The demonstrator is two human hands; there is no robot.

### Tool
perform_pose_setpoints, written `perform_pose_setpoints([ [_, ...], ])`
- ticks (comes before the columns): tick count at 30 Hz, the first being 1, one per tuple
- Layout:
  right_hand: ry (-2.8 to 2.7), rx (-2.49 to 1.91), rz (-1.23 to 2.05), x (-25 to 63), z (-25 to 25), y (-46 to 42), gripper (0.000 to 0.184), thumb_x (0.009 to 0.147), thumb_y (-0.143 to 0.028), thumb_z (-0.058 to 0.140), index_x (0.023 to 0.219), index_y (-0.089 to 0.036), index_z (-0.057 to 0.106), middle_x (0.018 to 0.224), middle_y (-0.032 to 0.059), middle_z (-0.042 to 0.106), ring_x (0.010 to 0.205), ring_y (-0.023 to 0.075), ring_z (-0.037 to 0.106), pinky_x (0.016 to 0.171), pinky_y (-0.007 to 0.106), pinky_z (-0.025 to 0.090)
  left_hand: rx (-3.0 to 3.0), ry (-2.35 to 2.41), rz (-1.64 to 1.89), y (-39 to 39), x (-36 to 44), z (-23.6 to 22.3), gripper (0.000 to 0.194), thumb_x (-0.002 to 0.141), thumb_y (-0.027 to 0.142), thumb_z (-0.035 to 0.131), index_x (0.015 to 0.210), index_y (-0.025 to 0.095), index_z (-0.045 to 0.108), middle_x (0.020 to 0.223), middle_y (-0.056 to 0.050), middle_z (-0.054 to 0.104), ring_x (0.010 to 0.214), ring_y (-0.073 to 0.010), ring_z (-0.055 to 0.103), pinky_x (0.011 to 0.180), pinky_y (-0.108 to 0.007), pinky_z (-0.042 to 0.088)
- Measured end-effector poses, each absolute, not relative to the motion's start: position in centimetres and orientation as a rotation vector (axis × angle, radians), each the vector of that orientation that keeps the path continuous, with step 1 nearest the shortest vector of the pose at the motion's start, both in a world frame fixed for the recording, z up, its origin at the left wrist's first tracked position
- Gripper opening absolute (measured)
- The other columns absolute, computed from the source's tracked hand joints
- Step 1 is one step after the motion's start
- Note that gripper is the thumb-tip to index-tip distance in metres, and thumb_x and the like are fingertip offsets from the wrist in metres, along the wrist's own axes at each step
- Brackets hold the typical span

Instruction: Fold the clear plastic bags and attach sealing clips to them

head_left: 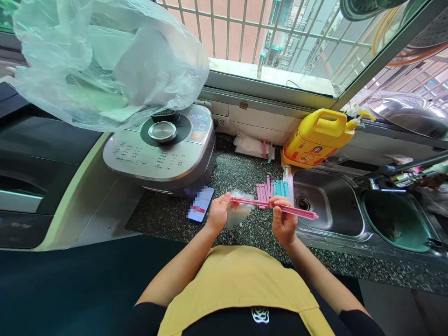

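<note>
A long pink bag sealing clip (300, 212) stretches between my two hands above the counter. My left hand (218, 213) pinches its left end. My right hand (284, 222) is closed around its middle, and the wider part sticks out to the right toward the sink. A clear plastic bag (239, 215) shows beside my left fingers, under the clip; whether I hold it too, I cannot tell. Just beyond my hands, several pink clips (263, 191) lie side by side on the counter, next to a row of teal clips (281, 187).
A phone (200, 205) lies left of my hand, before a rice cooker (157, 149) with a big plastic bag (115, 65) above. A yellow jug (317, 140) stands behind the steel sink (336, 205), which holds a green basin (395, 219). A white packet (248, 144) is by the wall.
</note>
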State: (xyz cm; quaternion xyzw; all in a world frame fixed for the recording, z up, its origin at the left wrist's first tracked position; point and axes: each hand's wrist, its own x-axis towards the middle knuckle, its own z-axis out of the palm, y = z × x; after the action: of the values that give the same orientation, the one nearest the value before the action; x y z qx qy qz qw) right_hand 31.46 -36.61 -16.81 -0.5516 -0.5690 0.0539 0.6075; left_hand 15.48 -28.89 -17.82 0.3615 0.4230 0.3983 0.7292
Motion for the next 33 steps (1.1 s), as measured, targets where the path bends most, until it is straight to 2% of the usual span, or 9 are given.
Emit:
perform_pose_setpoints([
  [5, -0.945, -1.148, 0.645, 31.2, -16.9, -36.4, 0.007, 0.089, -0.021, 0.041, 0.088, -0.023, 0.048, 0.088, 0.0028, 0.060, 0.060, 0.0118, 0.058, 0.053, 0.029, 0.052, 0.742, 0.876, 0.926, -29.1, 15.7, -18.3, 0.048, 0.064, 0.062, 0.061, 0.058, 0.015, 0.061, 0.053, -0.002, 0.063, 0.055, -0.0163, 0.059, 0.052, -0.026, 0.043],
  [9, -0.899, -1.092, 0.840, 32.1, -17.1, -36.2, 0.009, 0.088, -0.023, 0.039, 0.086, -0.023, 0.048, 0.084, 0.0018, 0.062, 0.053, 0.0102, 0.055, 0.051, 0.027, 0.052, 0.697, 0.877, 0.938, -29.2, 16.1, -18.3, 0.048, 0.061, 0.062, 0.064, 0.056, 0.015, 0.060, 0.051, -0.003, 0.062, 0.059, -0.0176, 0.061, 0.052, -0.025, 0.043],
  [13, -0.887, -1.110, 0.897, 32.6, -17.3, -36.1, 0.012, 0.089, -0.028, 0.042, 0.087, -0.022, 0.053, 0.081, 0.0023, 0.062, 0.052, 0.0101, 0.054, 0.051, 0.026, 0.052, 0.684, 0.879, 0.936, -29.3, 16.2, -18.4, 0.048, 0.060, 0.062, 0.065, 0.058, 0.014, 0.061, 0.052, -0.003, 0.063, 0.056, -0.0168, 0.060, 0.053, -0.026, 0.044],
  [16, -0.852, -1.166, 0.918, 32.5, -17.3, -36.1, 0.013, 0.084, -0.034, 0.053, 0.086, -0.021, 0.057, 0.076, 0.0013, 0.062, 0.053, 0.0103, 0.055, 0.050, 0.026, 0.050, 0.719, 0.910, 0.938, -29.2, 15.9, -18.5, 0.049, 0.061, 0.062, 0.064, 0.060, 0.013, 0.063, 0.054, -0.003, 0.065, 0.053, -0.0161, 0.060, 0.054, -0.027, 0.045],
  [21, -0.858, -1.375, 0.933, 32.0, -16.6, -36.2, 0.016, 0.073, -0.035, 0.067, 0.077, -0.020, 0.062, 0.055, -0.0043, 0.055, 0.047, 0.0077, 0.049, 0.045, 0.020, 0.041, 0.849, 0.938, 0.924, -29.2, 15.6, -18.2, 0.049, 0.067, 0.061, 0.060, 0.065, 0.012, 0.067, 0.059, -0.004, 0.067, 0.056, -0.0171, 0.061, 0.056, -0.027, 0.047],
  [25, -0.842, -1.419, 0.932, 32.3, -16.1, -36.1, 0.016, 0.071, -0.034, 0.067, 0.074, -0.019, 0.061, 0.055, -0.0040, 0.056, 0.043, 0.0066, 0.047, 0.041, 0.019, 0.036, 0.965, 0.919, 0.941, -29.4, 15.5, -17.9, 0.050, 0.071, 0.061, 0.056, 0.066, 0.013, 0.068, 0.062, -0.006, 0.068, 0.060, -0.0182, 0.062, 0.059, -0.028, 0.047],
  [30, -0.632, -1.340, 0.690, 33.6, -15.6, -35.1, 0.014, 0.069, -0.029, 0.065, 0.078, -0.020, 0.058, 0.056, -0.0054, 0.059, 0.039, 0.0055, 0.047, 0.038, 0.017, 0.033, 1.270, 0.922, 1.019, -29.7, 15.1, -17.2, 0.039, 0.079, 0.050, 0.054, 0.070, 0.015, 0.070, 0.072, -0.006, 0.070, 0.071, -0.0174, 0.063, 0.068, -0.026, 0.047],
  [33, -0.572, -1.365, 0.854, 33.3, -15.5, -34.4, 0.016, 0.065, -0.030, 0.066, 0.074, -0.019, 0.058, 0.054, -0.0049, 0.059, 0.038, 0.0061, 0.047, 0.036, 0.017, 0.032, 1.418, 0.849, 1.013, -30.1, 15.2, -16.7, 0.030, 0.082, 0.039, 0.054, 0.075, 0.015, 0.070, 0.077, -0.007, 0.070, 0.074, -0.0171, 0.063, 0.071, -0.026, 0.047],
])
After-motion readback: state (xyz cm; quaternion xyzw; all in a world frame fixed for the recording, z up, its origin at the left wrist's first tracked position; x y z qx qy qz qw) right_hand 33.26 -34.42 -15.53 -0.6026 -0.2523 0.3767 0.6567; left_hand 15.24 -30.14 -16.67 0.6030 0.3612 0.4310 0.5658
